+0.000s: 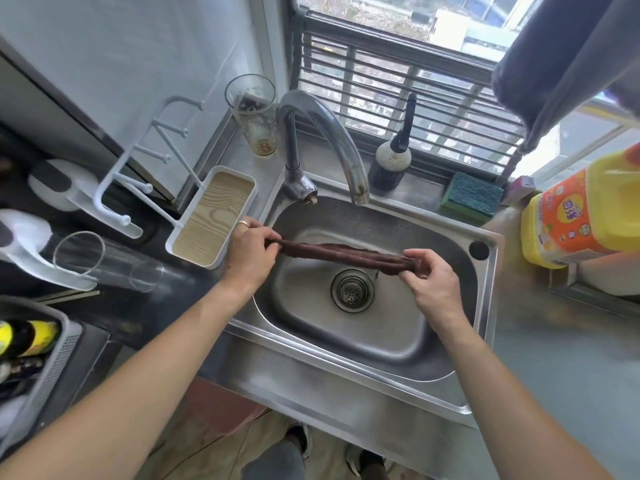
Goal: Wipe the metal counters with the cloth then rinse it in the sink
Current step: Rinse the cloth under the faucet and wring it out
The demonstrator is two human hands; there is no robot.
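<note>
Head view: looked down over a steel sink (346, 344) set in a metal bench (571, 375) below a barred window.
Cloth: a dark brown cloth (339, 252) was rolled into a rope shape and stretched level above the basin, over the drain (352, 290) and clear of the sink floor.
Left hand: the left hand (250, 252) pinched one end of the cloth, fingers curled round it; a ring showed on one finger.
Right hand: the right hand (431, 280) gripped the other end between thumb and curled fingers.
Faucet: the curved faucet (332, 140) arched over the back of the basin; no water was seen running.
Left of sink: a white tray (213, 216) with a wood-grain base stood just beside the rim; a drinking glass (254, 114) stood behind it.
Back ledge: a dark bottle (391, 159) and a blue-green sponge (472, 197) sat near the window.
Right side: a yellow detergent jug (581, 209) stood on the bench.
</note>
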